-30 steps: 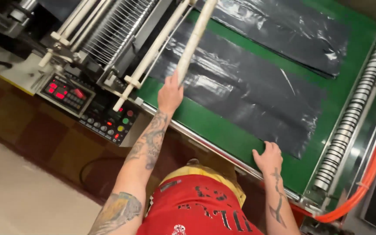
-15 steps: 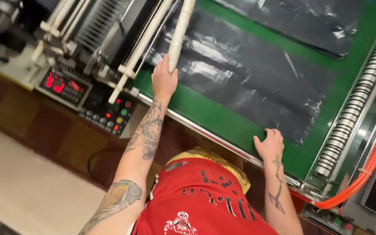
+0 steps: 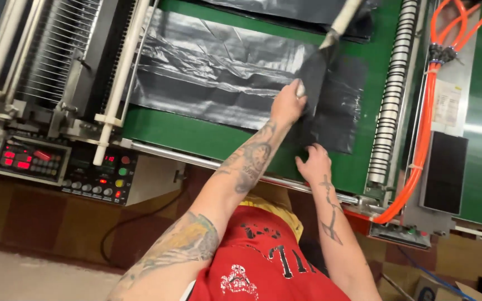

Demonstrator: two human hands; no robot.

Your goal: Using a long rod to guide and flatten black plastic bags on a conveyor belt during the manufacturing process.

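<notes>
The left hand (image 3: 287, 104) has its fingers clamped on the near end of a white rod (image 3: 330, 38) that carries a folded black plastic sheet (image 3: 330, 106). The right hand (image 3: 313, 163) lies just nearer, fingers spread flat on the sheet's near edge. The sheet rests on the green tabletop (image 3: 196, 134), right of a wider black film (image 3: 213, 72)

Warm indoor light falls from above, bright enough to read most surfaces. The crinkled black plastic sheet (image 3: 218, 72) on the green machine bed (image 3: 185, 131) throws silvery glare along its folds in the upper middle of the frame. A pale reflection streaks the green panel at the right edge. The lower left floor and brown machine base sit in dimmer shade. Focus is soft overall, with slight motion blur on the white pole (image 3: 338, 22) at the top and leaning lines at the edges.
</notes>
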